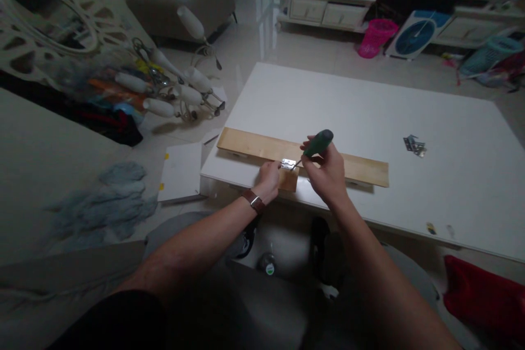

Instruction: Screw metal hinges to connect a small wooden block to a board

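My right hand grips the green handle of a screwdriver, whose shaft slants down to the left. Its tip is at a silver metal hinge. The hinge lies across the front edge of a long wooden board and a small wooden block. At the left side of the block, my left hand is closed, its fingertips at the block and hinge. A brown-strapped watch is on that wrist. The long board lies on a white tabletop.
Several loose hinges lie on the tabletop at right. A lamp with several white shades stands to the left, above a white panel on the floor. A pink basket and a blue fan are at the back.
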`<action>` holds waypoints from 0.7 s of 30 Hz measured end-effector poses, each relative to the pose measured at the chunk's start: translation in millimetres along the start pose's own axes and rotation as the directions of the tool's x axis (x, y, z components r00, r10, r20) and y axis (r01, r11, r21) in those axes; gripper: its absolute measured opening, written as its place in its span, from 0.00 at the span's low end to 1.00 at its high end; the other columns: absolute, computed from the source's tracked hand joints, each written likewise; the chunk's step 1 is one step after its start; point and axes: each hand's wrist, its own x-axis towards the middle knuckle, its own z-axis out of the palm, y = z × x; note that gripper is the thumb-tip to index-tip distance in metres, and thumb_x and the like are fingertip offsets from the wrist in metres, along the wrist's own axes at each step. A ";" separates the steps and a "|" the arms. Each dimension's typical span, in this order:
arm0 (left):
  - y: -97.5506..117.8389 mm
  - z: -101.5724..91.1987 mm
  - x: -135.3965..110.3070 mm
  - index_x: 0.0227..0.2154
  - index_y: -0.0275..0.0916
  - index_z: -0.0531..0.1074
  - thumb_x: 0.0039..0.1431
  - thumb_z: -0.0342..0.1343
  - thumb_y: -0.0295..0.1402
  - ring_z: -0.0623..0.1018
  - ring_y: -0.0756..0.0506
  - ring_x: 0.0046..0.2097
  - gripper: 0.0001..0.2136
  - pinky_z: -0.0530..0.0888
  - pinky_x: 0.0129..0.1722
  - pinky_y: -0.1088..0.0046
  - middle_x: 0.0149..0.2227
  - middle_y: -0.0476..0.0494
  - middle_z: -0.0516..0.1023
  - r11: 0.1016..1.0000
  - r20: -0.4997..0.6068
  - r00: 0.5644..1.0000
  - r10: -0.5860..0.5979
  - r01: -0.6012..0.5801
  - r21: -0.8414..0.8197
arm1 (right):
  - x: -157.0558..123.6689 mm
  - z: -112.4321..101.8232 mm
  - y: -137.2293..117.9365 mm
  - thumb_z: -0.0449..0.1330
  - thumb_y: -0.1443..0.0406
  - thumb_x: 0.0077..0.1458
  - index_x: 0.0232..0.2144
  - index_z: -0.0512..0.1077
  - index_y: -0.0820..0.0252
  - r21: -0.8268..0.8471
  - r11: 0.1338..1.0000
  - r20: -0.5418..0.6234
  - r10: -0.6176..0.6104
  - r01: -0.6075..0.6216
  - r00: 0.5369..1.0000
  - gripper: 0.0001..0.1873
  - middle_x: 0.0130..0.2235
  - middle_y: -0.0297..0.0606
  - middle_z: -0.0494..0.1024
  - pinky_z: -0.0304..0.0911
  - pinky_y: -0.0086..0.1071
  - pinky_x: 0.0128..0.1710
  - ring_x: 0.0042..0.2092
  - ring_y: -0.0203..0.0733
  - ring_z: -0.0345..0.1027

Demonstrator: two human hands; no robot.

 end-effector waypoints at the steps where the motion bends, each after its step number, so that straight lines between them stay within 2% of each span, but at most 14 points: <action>1: 1.0 0.0 -0.6 0.24 0.38 0.73 0.50 0.60 0.26 0.74 0.45 0.37 0.03 0.68 0.42 0.69 0.31 0.43 0.78 1.000 0.003 1.000 -0.002 0.002 -0.001 | -0.3 -0.7 -0.9 0.62 0.66 0.54 0.48 0.74 0.55 0.007 1.000 0.022 -0.005 0.005 1.000 0.17 0.47 0.42 0.84 0.79 0.40 0.41 0.49 0.49 0.81; 5: 3.6 0.1 -3.3 0.23 0.38 0.72 0.51 0.60 0.26 0.75 0.44 0.38 0.04 0.68 0.41 0.68 0.29 0.44 0.77 1.000 0.007 1.000 -0.006 0.006 -0.006 | -0.9 -2.6 -4.2 0.63 0.64 0.56 0.47 0.75 0.55 -0.039 0.999 0.046 -0.012 0.014 0.999 0.15 0.46 0.42 0.85 0.79 0.41 0.40 0.46 0.49 0.81; 9: 5.8 0.2 -6.5 0.23 0.39 0.72 0.51 0.60 0.27 0.76 0.43 0.38 0.04 0.69 0.42 0.66 0.29 0.43 0.78 1.000 0.008 1.000 -0.008 0.008 -0.017 | -1.3 -1.2 -3.3 0.69 0.60 0.51 0.41 0.76 0.55 -0.127 0.992 -0.038 0.015 -0.020 0.999 0.15 0.38 0.37 0.83 0.76 0.40 0.34 0.35 0.45 0.78; 11: 6.4 0.2 -7.5 0.24 0.40 0.73 0.51 0.61 0.27 0.76 0.42 0.37 0.04 0.69 0.41 0.65 0.30 0.43 0.78 1.000 0.007 1.000 -0.011 0.011 -0.024 | -1.3 -0.1 -1.7 0.70 0.58 0.51 0.39 0.76 0.55 -0.135 0.990 -0.070 0.027 -0.036 0.997 0.14 0.37 0.37 0.81 0.75 0.40 0.32 0.34 0.45 0.76; 15: 5.8 0.3 -7.4 0.23 0.39 0.72 0.51 0.62 0.26 0.75 0.43 0.37 0.05 0.68 0.41 0.66 0.30 0.43 0.78 0.999 -0.004 1.000 -0.012 0.012 -0.031 | -0.7 0.7 -1.2 0.69 0.60 0.52 0.45 0.76 0.55 -0.085 0.996 -0.059 0.028 -0.033 0.998 0.17 0.40 0.40 0.83 0.76 0.40 0.34 0.41 0.48 0.79; 18: 4.8 0.8 -6.5 0.23 0.39 0.72 0.49 0.61 0.26 0.75 0.43 0.38 0.05 0.68 0.41 0.67 0.29 0.44 0.77 0.998 0.002 1.000 -0.012 0.012 -0.055 | -0.6 -0.2 -3.8 0.66 0.62 0.53 0.50 0.75 0.54 -0.019 0.999 -0.002 0.031 -0.031 1.000 0.21 0.44 0.41 0.84 0.78 0.40 0.37 0.45 0.49 0.80; 21: 3.9 1.9 -5.7 0.22 0.39 0.72 0.49 0.61 0.26 0.75 0.43 0.38 0.05 0.68 0.41 0.68 0.28 0.45 0.76 0.998 -0.012 1.000 -0.023 0.022 -0.064 | -1.1 -1.4 -5.5 0.63 0.64 0.56 0.52 0.74 0.53 0.006 1.000 0.057 0.024 -0.024 0.998 0.20 0.48 0.42 0.84 0.78 0.40 0.39 0.50 0.50 0.79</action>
